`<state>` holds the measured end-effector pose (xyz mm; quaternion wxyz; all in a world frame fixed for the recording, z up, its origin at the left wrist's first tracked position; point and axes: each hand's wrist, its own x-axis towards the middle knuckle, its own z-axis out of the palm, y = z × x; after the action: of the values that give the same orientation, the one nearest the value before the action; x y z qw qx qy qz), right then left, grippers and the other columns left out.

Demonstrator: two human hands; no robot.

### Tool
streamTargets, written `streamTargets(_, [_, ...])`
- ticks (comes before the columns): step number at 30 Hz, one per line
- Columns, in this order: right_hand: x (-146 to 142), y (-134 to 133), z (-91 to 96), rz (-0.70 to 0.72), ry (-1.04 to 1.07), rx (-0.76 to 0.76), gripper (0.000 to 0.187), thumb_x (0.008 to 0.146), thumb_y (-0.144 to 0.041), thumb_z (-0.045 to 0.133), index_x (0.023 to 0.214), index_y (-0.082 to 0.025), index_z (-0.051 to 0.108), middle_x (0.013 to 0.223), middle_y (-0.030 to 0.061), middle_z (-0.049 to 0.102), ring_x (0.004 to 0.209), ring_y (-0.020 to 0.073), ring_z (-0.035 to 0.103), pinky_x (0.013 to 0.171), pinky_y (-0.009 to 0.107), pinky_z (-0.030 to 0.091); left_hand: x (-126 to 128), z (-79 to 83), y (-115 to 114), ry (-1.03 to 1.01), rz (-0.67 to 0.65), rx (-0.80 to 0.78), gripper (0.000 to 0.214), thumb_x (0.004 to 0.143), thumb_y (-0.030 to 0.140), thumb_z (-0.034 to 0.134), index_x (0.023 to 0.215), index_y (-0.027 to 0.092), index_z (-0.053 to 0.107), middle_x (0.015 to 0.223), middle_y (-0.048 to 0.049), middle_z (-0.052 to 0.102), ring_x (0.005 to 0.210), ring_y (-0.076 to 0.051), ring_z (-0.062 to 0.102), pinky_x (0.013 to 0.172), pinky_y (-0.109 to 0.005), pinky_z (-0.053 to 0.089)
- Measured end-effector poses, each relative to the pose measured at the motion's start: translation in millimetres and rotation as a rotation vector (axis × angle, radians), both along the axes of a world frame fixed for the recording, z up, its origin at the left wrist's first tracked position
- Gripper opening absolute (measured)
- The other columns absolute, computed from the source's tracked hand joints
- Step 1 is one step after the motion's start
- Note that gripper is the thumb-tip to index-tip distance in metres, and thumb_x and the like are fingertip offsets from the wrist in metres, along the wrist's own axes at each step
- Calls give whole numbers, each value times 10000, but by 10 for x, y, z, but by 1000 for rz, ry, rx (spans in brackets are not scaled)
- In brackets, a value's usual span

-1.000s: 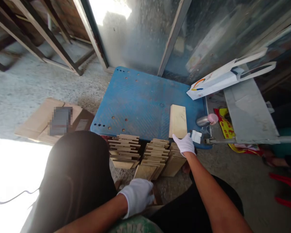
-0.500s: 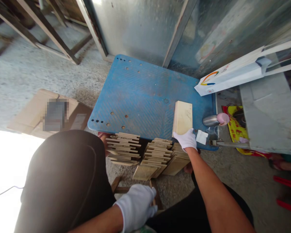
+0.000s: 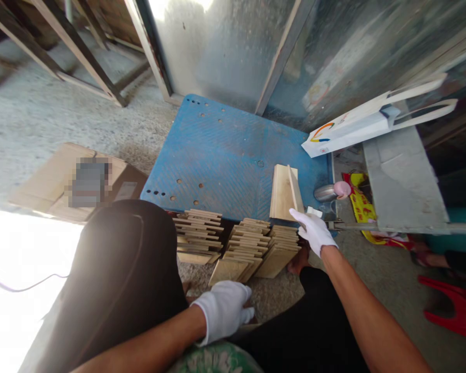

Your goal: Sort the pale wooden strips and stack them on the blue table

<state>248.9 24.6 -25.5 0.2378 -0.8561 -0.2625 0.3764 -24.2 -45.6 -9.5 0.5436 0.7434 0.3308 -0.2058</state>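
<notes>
My right hand (image 3: 314,230), in a white glove, grips the near end of a thin wooden board (image 3: 294,189). That board stands tilted on edge above a stack of similar boards (image 3: 281,194) on the blue tabletop (image 3: 217,155). Low in front of my lap is my left hand (image 3: 225,311), also gloved, its fingers curled; whatever they may hold is hidden. Between the two hands and the table's near edge are staggered stacks of wooden boards: a left stack (image 3: 198,235), a middle stack (image 3: 244,248) and a right stack (image 3: 279,251).
At the table's right stand a metal flask (image 3: 325,193) with a pink top and a white paper bag (image 3: 345,132). A cardboard box (image 3: 62,176) sits to the left. Glass panels (image 3: 217,52) rise behind the table. A red stool (image 3: 446,305) is at the lower right.
My right hand has shifted right and slightly down, and one board now stands tilted away from the stack. My left hand stays low, its fingers still curled. The view has moved slightly.
</notes>
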Motion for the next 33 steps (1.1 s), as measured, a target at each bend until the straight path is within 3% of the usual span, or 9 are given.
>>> streamTargets(3, [-150,-377,219,-214,322,60,389,630,-524,747,822,-210,620,587,-52,506,574,118,514,642,286,510,16,-58,14,-96,115,-2,424,825,455,459,1053,163,665,986,-134,695,929,-287,647,820,-350,477])
streamTargets(7, [-477,-921,455,-249,500,68,411,599,-461,807,846,-181,635,670,-34,551,631,105,544,692,255,510,34,-38,90,-196,269,-123,531,854,545,434,1143,143,626,1008,-97,693,921,-232,631,820,-290,464])
streamTargets(11, [-801,-1360,593,-190,553,-8,543,589,-479,807,1009,-174,649,853,22,648,776,151,609,741,261,506,50,82,207,-327,421,-327,622,818,680,426,955,120,659,857,-55,684,809,-193,605,752,-273,468])
streamTargets(15, [-1030,-1625,598,37,378,-124,663,546,-473,819,1125,-206,639,1023,67,679,969,255,628,902,368,481,59,95,205,-341,725,-613,661,796,714,428,962,108,632,882,-86,694,812,-209,632,718,-299,504])
streamTargets(20, [-1140,-1713,545,138,-44,-325,930,389,-481,881,1257,-317,590,1210,95,621,1108,361,576,1009,495,397,92,-113,78,-437,1066,-830,590,705,516,670,1102,86,590,1063,-159,690,931,-270,664,749,-341,550])
streamTargets(22, [-1121,-1697,542,65,2,-240,1020,410,-490,878,1343,-302,513,1309,107,560,1179,348,540,1033,474,389,125,-183,54,-502,1145,-909,593,686,459,709,1122,77,584,1094,-181,680,927,-284,671,758,-367,558])
streamTargets(25, [-1079,-1647,559,-236,227,-4,1058,507,-491,855,1414,-196,399,1355,142,522,1206,284,536,1015,386,432,174,-211,52,-585,1226,-990,581,678,403,754,1127,73,589,1131,-196,665,957,-297,667,824,-401,555])
streamTargets(28, [-1085,-1608,570,-499,503,141,872,622,-492,815,1335,-135,462,1294,155,575,1168,278,567,949,378,490,200,-189,48,-623,1254,-1019,555,697,378,764,1127,71,596,1162,-199,652,984,-301,661,881,-430,541])
streamTargets(33, [-1163,-1655,461,-718,833,183,596,700,-357,796,1211,-159,561,1087,116,695,1004,271,661,876,420,533,191,-176,31,-662,1234,-1059,531,745,358,742,1170,79,588,1200,-196,636,1011,-301,656,916,-457,528])
